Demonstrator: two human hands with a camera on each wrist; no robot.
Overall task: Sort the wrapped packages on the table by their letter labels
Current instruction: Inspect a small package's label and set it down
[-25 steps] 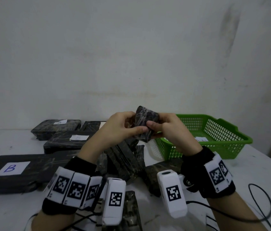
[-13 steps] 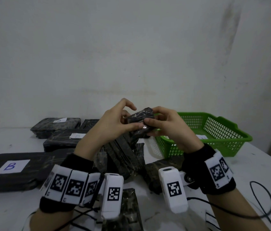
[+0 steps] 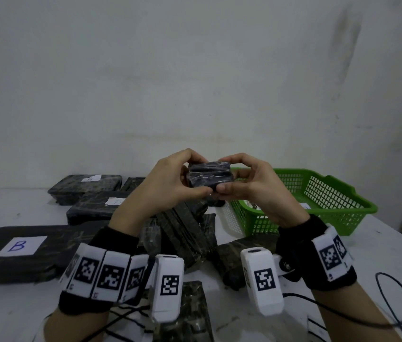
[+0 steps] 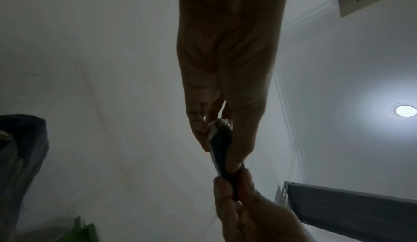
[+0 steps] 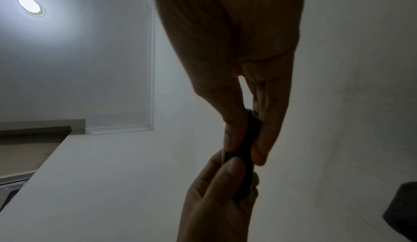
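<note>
Left hand: the left hand (image 3: 170, 178) is in the middle of the head view, raised above the table. Its thumb is below and its fingers are curled over the top of the small package, so it pinches the left end.
Right hand: the right hand (image 3: 251, 186) is just right of the left one, and it pinches the right end of the same package in the same way, thumb below and fingers above.
Small package: the small package (image 3: 210, 177) is dark and shiny, held level between both hands in the centre of the frame, in the air. No letter is visible on the side facing the camera. In the left wrist view a thin white edge shows on its far side.
Pile: more dark packages (image 3: 182, 228) lie in a loose heap under the hands, in the lower middle of the frame.
Package with B: a big flat package (image 3: 22, 250) lies at the lower left, with a white label that reads B.
Other packages: two labelled packages (image 3: 89, 186) lie at the middle left, near the wall; their letters are too small to read.
Basket: a green basket (image 3: 318, 196) stands at the middle right, on the table (image 3: 10, 314), just behind the right hand. White paper lies inside.
Cable: a black cable (image 3: 397, 302) loops at the lower right.
</note>
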